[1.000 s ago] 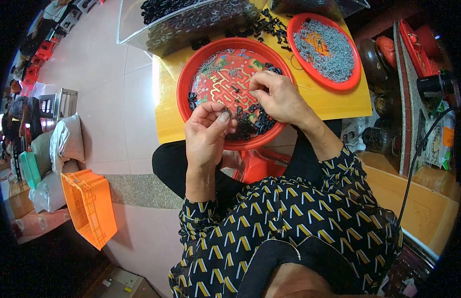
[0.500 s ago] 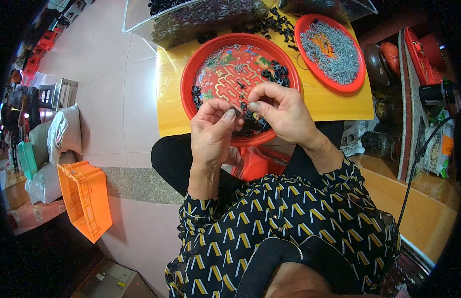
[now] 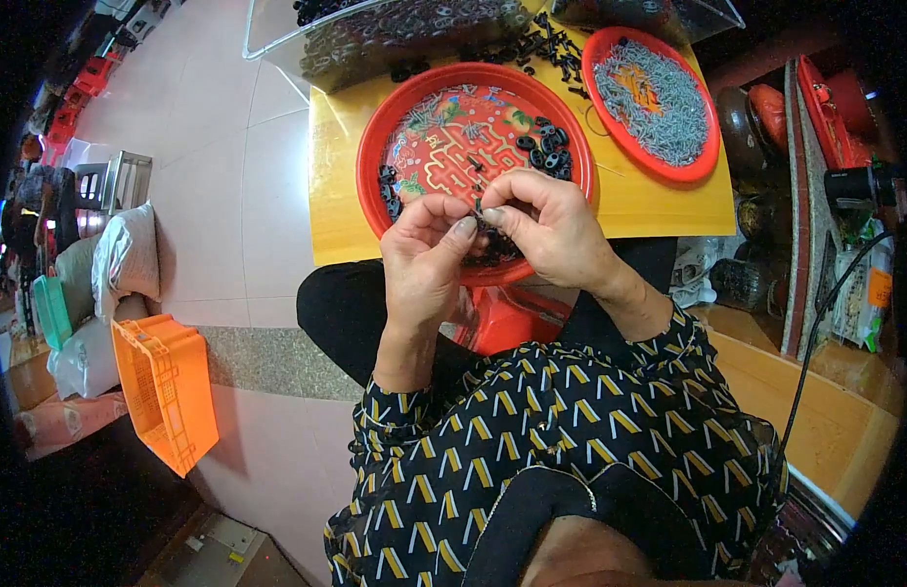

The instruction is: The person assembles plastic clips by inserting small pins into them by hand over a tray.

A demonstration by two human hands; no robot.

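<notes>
Left hand (image 3: 424,254), right hand (image 3: 553,227): our grips both pinched on a small dark piece (image 3: 479,211), form unclear. We should align squarely, pressing lightly, above the red tray (image 3: 368,142).

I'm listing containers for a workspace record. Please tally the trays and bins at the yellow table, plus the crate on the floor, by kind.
Round red trays: 2, one larger, one smaller
Clear bins: 2, one left, one right, both cut off by the picture's top
Orange crate: 1
Total: 5
</notes>
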